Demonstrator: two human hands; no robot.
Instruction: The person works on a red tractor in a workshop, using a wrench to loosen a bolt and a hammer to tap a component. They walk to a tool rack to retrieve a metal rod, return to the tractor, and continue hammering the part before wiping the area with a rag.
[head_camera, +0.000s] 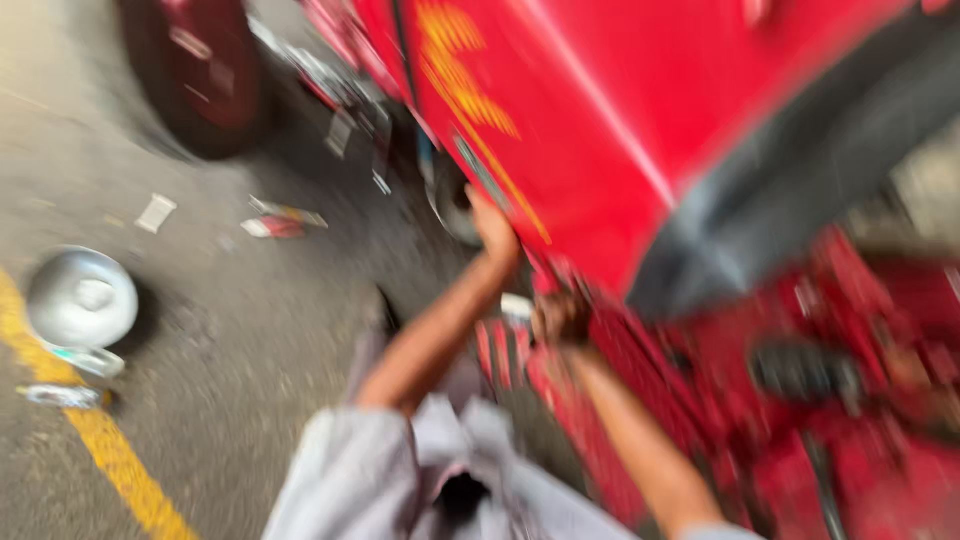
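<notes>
Left hand (495, 228) and right hand (560, 318) on red motorcycle (620, 130); metal bowl (80, 298) apart.

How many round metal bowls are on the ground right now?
1. The bowl lies left on the ground beside the yellow line, far from both hands. The picture is blurred, and the red vehicle may hide others.

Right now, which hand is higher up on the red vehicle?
The left hand, arm stretched to the red body panel edge; the right hand sits lower, at the red frame.
</notes>
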